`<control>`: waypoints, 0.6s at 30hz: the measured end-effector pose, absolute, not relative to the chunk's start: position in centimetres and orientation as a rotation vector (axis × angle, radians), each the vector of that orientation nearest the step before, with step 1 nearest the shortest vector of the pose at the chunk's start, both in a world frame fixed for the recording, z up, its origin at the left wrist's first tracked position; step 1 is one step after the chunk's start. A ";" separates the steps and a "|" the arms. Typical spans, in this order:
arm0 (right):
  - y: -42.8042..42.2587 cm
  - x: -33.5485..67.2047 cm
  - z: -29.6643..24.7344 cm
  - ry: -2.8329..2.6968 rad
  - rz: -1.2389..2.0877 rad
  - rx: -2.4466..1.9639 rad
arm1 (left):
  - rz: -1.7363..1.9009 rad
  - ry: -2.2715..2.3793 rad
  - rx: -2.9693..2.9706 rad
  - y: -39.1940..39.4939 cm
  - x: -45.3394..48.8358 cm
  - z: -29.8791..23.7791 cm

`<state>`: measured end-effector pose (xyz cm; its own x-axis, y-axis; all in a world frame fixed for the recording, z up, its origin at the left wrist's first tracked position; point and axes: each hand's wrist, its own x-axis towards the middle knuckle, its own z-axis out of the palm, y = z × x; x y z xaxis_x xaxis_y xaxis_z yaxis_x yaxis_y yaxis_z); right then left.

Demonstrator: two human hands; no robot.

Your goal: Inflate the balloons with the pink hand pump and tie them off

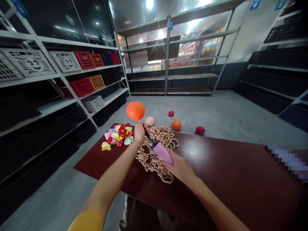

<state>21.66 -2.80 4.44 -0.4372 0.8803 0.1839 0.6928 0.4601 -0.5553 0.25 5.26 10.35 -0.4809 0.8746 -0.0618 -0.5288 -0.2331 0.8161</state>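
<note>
My left hand (140,132) is closed round the neck of a small inflated orange balloon (135,110), holding it on the black nozzle of a pink hand pump (162,152). Gripping the pump's body, my right hand (179,166) sits above the dark red table (216,166). Under both hands lies a tangle of tan chain-like links (160,138). A heap of flat coloured balloons (117,135) rests left of my left hand.
Inflated balloons lie on the floor beyond the table: a pale one (149,121), an orange one (176,124), two red ones (200,130) (171,113). Metal shelves with plastic crates (81,86) line the left; other shelving stands at the back and right.
</note>
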 end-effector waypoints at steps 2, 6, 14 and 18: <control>-2.8 21.7 4.6 -2.295 0.553 -1.277 | 1.895 1.059 0.566 5.9 -1.8 11.3; -2.7 21.7 4.6 -2.323 0.535 -1.298 | 1.944 1.094 0.582 6.5 -2.8 11.8; -2.1 22.1 4.3 -2.203 0.592 -1.450 | 1.842 0.979 0.696 5.2 4.9 8.2; -2.3 21.8 4.4 -2.200 0.644 -1.409 | 1.784 1.006 0.715 5.2 4.0 7.7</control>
